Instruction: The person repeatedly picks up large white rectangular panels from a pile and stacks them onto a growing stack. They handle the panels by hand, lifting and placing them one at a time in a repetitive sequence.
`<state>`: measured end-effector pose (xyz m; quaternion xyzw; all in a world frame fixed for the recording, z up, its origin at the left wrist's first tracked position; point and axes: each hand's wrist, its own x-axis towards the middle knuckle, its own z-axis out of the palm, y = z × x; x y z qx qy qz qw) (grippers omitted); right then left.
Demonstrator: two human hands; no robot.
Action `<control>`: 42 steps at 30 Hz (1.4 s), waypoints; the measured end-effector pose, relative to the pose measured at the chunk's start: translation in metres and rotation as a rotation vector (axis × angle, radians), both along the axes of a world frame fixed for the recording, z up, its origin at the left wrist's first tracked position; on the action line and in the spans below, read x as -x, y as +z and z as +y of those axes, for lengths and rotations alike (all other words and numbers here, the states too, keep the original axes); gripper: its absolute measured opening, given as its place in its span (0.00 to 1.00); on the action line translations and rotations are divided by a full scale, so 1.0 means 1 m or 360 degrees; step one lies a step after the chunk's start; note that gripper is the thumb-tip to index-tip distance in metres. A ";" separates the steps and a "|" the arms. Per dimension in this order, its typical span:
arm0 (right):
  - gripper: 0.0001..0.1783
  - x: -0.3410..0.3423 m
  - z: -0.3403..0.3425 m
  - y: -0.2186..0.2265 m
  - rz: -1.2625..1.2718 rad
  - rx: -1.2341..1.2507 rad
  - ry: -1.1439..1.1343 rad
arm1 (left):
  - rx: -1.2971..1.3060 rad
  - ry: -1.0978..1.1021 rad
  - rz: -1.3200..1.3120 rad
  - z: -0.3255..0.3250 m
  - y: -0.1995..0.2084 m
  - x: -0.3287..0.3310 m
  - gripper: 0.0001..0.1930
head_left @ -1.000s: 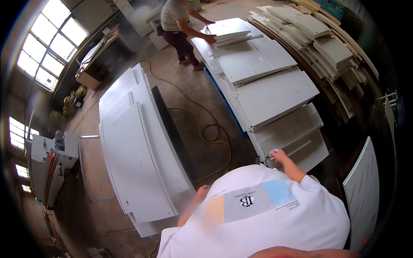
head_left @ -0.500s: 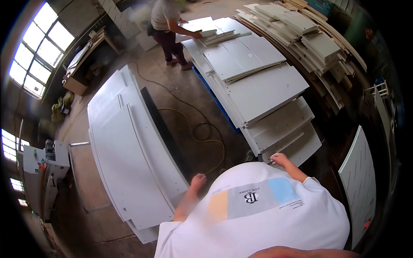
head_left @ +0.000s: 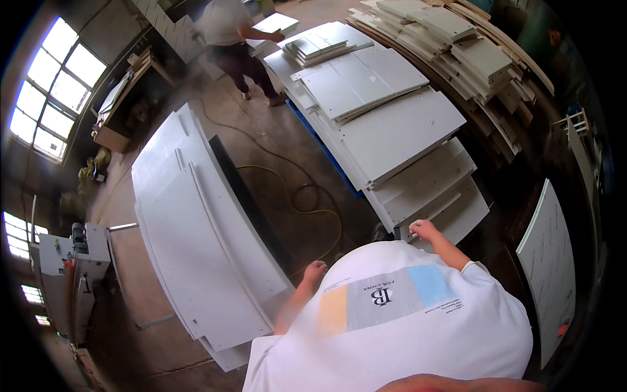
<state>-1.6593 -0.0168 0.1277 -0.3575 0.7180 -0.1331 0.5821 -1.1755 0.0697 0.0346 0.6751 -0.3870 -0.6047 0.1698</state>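
My left hand [head_left: 316, 271] hangs beside my shirt front, its fingers curled in, and nothing shows in it. It is nearest to the left stack of white panels [head_left: 196, 242], apart from its right edge. My right hand [head_left: 424, 230], also curled with nothing visible in it, is over the near end of the right stack of white panels [head_left: 405, 150]. I cannot tell whether it touches the lowest panel there.
A hose [head_left: 287, 191] loops over the floor between the stacks. Beyond them a person [head_left: 228, 46] has a hand by a white panel [head_left: 274, 25]. Piled boards [head_left: 450, 59] lie at the far right; a marbled panel [head_left: 548, 274] leans nearer. A machine [head_left: 75, 274] stands left.
The other person has moved left and away from the small panels on the right stack, now facing another panel. My left hand has shifted slightly right; my right hand has risen slightly.
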 end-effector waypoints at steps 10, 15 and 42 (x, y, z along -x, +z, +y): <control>0.13 -0.004 0.000 -0.011 -0.0051 0.0065 0.0150 | -0.0038 0.0038 0.0106 0.029 -0.036 -0.038 0.13; 0.13 0.010 0.014 -0.020 0.0017 0.0059 0.0104 | -0.0067 0.0120 -0.0011 0.004 0.057 -0.001 0.11; 0.15 -0.001 0.016 -0.012 0.0021 0.0062 0.0179 | 0.0090 -0.0183 -0.0277 -0.009 0.060 -0.009 0.12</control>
